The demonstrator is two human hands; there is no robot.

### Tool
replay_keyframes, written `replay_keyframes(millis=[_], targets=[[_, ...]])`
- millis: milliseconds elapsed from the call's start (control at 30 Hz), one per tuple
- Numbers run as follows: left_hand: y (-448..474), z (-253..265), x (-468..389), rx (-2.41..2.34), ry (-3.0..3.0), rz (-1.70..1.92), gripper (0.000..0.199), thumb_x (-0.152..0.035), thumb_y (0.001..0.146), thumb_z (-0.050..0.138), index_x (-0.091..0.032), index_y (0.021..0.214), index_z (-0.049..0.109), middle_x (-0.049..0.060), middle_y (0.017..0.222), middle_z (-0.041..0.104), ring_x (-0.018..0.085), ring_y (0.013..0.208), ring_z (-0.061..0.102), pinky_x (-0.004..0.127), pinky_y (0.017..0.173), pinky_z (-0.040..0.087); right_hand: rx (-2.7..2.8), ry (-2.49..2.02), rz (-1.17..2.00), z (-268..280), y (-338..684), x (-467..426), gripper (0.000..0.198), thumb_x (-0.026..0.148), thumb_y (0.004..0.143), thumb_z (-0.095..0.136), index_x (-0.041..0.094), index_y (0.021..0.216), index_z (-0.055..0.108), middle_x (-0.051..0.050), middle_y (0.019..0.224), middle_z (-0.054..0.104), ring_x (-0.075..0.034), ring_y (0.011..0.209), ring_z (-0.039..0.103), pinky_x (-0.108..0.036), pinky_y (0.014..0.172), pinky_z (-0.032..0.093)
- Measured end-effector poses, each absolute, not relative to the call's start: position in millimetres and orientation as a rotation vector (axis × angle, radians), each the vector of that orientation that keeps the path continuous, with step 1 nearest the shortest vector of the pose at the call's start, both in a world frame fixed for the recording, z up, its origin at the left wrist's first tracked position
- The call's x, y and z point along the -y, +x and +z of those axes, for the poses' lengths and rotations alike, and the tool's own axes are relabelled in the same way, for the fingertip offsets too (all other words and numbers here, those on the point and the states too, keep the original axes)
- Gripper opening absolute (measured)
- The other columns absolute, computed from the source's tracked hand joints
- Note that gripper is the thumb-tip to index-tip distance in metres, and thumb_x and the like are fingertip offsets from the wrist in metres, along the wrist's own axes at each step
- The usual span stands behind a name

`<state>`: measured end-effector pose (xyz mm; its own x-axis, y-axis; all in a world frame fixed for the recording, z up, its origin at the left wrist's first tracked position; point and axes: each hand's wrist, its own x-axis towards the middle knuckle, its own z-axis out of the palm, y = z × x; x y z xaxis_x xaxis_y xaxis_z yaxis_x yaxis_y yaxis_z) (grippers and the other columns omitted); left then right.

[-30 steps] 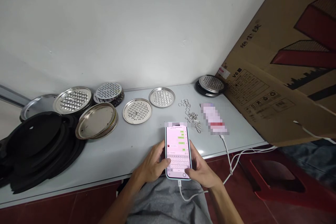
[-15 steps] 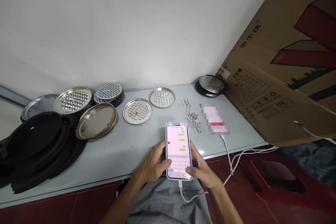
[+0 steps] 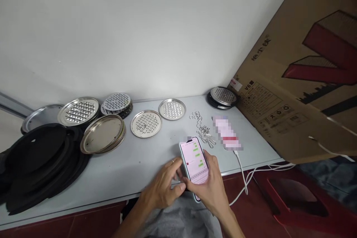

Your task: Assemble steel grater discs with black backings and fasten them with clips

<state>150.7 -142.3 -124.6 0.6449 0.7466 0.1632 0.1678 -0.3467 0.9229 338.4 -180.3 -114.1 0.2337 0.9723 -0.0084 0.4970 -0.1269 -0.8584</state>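
Observation:
A smartphone [image 3: 195, 161] in a pale blue case shows a chat with green bubbles and a keyboard. My right hand [image 3: 209, 187] grips it along the right side and lower part, the thumb lying across the keyboard. The phone leans to the left over the table's front edge. Beside its left edge, my left hand [image 3: 165, 185] has thumb and index finger apart and a ring on one finger; whether its fingertips touch the case cannot be made out. Just beyond the phone lie several metal rings and clips [image 3: 205, 134]. The phone's lower end is partly covered by my right hand.
Round metal grater discs [image 3: 146, 124] and a stack of metal lids [image 3: 103, 134] lie left of centre on the table [image 3: 119, 174]. Black round parts [image 3: 39, 163] fill the left. A second phone [image 3: 226, 132] with a white cable lies right, near a cardboard box [image 3: 267, 100].
My left hand has moved away from its grip on the phone. The phone has tilted left, and my right hand has shifted inward across its lower part.

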Motion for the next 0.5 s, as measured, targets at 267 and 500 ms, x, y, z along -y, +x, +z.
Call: replay_keyframes(millis=[267, 500], targets=[[153.5, -124.5, 146.1, -0.713, 1.853, 0.734, 0.069, -0.061, 0.095, 0.042, -0.027, 0.155, 0.033, 0.013, 0.139, 0.055, 0.02, 0.084, 0.059, 0.036, 0.078, 0.048, 1.258, -1.757, 0.557, -119.6, 386.9, 177.5, 0.085, 0.051, 0.067, 0.081, 0.023, 0.138, 0.043, -0.011, 0.121, 0.053, -0.036, 0.109, 0.057, -0.049, 0.091, 0.05], [151.9, -123.6, 145.6, -0.705, 1.796, 0.715, 0.062, -0.054, 0.091, 0.048, -0.025, 0.146, 0.045, 0.012, 0.136, 0.056, 0.019, 0.085, 0.06, 0.036, 0.078, 0.048, 1.206, -2.246, -0.004, -124.9, 533.1, 133.8, 0.09, 0.066, 0.067, 0.072, 0.004, 0.13, 0.062, -0.021, 0.109, 0.061, -0.043, 0.11, 0.06, -0.051, 0.092, 0.048]])
